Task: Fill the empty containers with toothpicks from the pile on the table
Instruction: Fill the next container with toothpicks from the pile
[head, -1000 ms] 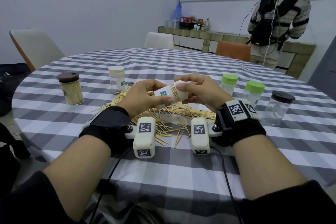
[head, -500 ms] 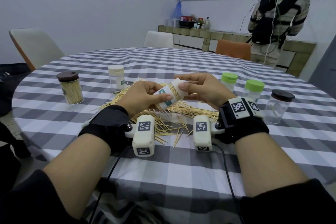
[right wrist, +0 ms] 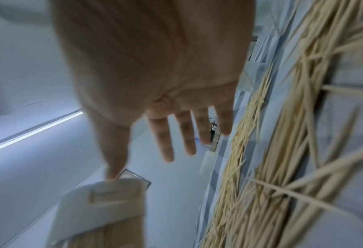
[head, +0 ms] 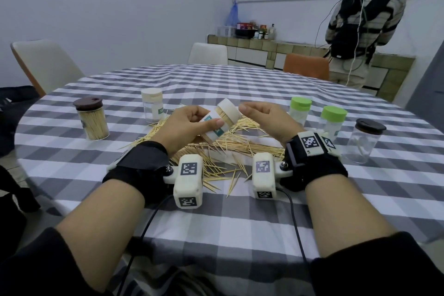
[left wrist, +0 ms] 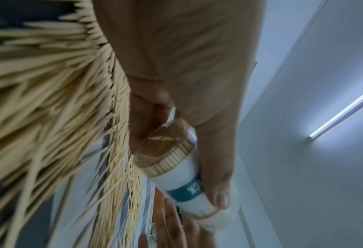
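My left hand (head: 192, 125) grips a small clear container (head: 222, 118) with a teal label and a white cap (head: 229, 108). It is packed with toothpicks and tilted above the toothpick pile (head: 228, 146). The left wrist view shows my thumb (left wrist: 216, 184) across the container (left wrist: 176, 167), its base towards the camera. My right hand (head: 254, 110) hovers just right of the cap and holds nothing. In the right wrist view its fingers (right wrist: 165, 142) are straight and spread, with the thumb tip near the cap (right wrist: 104, 201).
A brown-lidded jar (head: 92, 120) full of toothpicks and a white-capped container (head: 151, 106) stand at the left. Two green-lidded containers (head: 300, 110) (head: 332, 122) and an empty brown-lidded jar (head: 365, 139) stand at the right. A person (head: 360, 19) stands by the back counter.
My right hand has let go of the cap and drawn slightly to the right. The left hand has lifted the container's capped end higher.
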